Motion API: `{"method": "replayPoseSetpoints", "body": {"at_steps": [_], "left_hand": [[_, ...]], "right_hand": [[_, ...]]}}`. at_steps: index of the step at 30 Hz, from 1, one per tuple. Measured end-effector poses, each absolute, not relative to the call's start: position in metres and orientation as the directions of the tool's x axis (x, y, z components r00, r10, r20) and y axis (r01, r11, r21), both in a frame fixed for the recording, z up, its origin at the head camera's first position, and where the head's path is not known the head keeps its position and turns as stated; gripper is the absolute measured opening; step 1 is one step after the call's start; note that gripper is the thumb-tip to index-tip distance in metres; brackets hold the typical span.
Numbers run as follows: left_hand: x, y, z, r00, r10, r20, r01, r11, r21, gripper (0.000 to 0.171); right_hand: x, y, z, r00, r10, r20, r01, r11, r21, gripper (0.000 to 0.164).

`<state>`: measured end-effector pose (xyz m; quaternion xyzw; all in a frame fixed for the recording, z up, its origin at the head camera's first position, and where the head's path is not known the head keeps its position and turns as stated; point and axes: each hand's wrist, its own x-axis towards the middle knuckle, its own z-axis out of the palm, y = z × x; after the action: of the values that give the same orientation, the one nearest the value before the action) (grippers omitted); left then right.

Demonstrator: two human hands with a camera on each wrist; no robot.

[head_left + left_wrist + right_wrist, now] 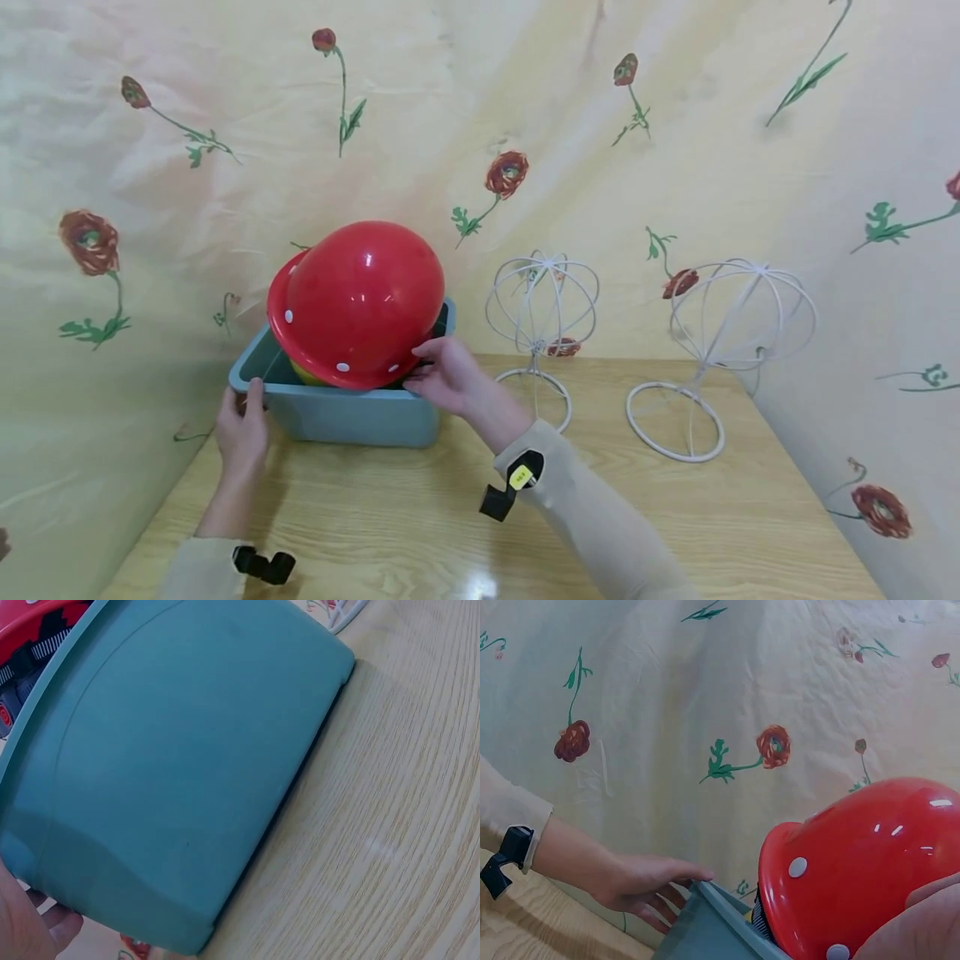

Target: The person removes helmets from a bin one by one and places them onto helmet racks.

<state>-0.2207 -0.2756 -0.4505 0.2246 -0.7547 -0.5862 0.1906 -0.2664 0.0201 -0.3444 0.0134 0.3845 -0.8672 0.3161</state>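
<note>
A red hard hat [367, 300] with white studs sits tilted in the mouth of a blue-green plastic bin [352, 417], its dome above the rim. Under the brim, a bit of something yellow [306, 375] shows inside the bin. My left hand [243, 429] grips the bin's near left corner, thumb on the rim and fingers beneath. At the hat's lower right edge, my right hand [453, 379] holds the brim close to the bin's rim; its fingertips are partly hidden. The left wrist view shows the hat's dark strap [45, 646] over the bin's edge.
Two white wire stands with round cage tops, one [542, 312] just right of the bin and another [723, 333] farther right, stand on the wooden table [420, 508]. Flower-patterned walls [420, 125] close in the back and sides.
</note>
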Motion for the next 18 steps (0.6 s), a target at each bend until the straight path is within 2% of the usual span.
{"method": "replayPoseSetpoints", "body": {"at_steps": [18], "left_hand": [[-0.222, -0.274, -0.448, -0.829, -0.559, -0.013, -0.144, 0.191, 0.971, 0.068]], "right_hand": [[-0.279, 0.008, -0.357, -0.804, -0.527, -0.276, 0.562, -0.521, -0.642, 0.066]]}}
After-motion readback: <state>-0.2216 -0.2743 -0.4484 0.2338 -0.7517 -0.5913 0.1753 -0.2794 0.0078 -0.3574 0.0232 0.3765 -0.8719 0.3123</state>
